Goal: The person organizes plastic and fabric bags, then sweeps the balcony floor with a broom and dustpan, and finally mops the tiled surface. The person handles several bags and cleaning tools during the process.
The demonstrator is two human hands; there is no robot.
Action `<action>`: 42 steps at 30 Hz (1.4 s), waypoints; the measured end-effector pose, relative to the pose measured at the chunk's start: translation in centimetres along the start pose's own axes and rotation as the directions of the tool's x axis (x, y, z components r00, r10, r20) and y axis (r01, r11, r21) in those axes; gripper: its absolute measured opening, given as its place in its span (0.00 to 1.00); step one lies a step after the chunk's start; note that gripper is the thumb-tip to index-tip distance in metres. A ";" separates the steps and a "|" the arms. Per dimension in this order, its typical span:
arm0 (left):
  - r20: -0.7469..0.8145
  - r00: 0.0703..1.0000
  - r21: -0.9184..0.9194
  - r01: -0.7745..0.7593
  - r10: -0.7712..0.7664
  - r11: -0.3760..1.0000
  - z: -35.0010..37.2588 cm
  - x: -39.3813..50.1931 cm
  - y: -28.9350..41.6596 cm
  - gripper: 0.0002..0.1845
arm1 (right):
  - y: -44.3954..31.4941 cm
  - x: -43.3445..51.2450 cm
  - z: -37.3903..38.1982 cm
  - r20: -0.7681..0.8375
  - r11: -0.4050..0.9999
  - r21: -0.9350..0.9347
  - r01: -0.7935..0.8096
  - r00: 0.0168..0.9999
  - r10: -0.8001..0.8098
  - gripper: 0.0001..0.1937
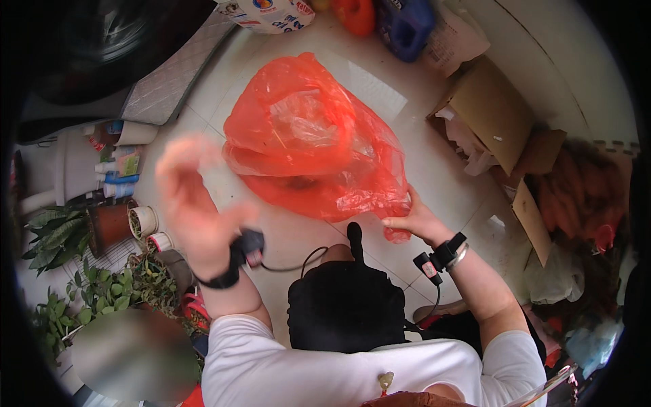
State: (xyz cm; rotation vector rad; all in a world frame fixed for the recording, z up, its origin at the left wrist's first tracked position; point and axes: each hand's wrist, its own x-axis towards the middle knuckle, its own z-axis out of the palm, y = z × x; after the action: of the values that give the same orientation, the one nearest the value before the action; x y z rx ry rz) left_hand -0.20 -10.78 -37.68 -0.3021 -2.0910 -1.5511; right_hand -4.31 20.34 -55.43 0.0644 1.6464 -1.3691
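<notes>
A large red translucent plastic bag (300, 137) spreads in front of me, its mouth ringed by a loose rim. Crumpled clear plastic (305, 114) and a thin stick show inside; the rest of its contents cannot be made out. My right hand (419, 216) grips the bag's gathered corner at the lower right, thumb on top. To the left of the bag, apart from it, my left hand (196, 198) is raised and blurred by motion, with fingers curved, thumb spread and nothing in it. Both wrists carry black straps with small cabled devices.
Potted plants (107, 229) and bottles (122, 173) line the left side. An opened cardboard box (491, 114) holding plastic stands at the right. A blue jug (405, 28) and an orange container (354, 15) stand at the far end of the tiled floor (213, 109).
</notes>
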 end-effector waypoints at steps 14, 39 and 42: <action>0.246 0.856 0.215 0.409 -0.454 0.887 15.7 -4.2 -9.6 0.10 | -13.7 -5.1 0.0 -0.020 0.580 -0.413 0.702 0.629 -0.777 0.16; -0.161 0.745 0.575 0.604 -0.647 0.552 -7.5 -6.6 -6.8 0.18 | -4.7 -4.1 -12.2 -0.489 0.806 0.334 0.488 0.821 -0.294 0.19; -0.087 0.703 0.662 0.571 -0.706 0.487 -8.1 -8.3 -5.9 0.18 | -4.6 -5.3 -13.1 -0.566 0.853 0.216 0.474 0.773 -0.286 0.18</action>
State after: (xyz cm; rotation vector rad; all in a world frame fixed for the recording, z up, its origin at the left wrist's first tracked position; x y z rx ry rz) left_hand 6.18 -19.25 -45.17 0.7175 -2.9585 -0.9932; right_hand -12.16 31.49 -49.68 0.3453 1.8985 -2.1029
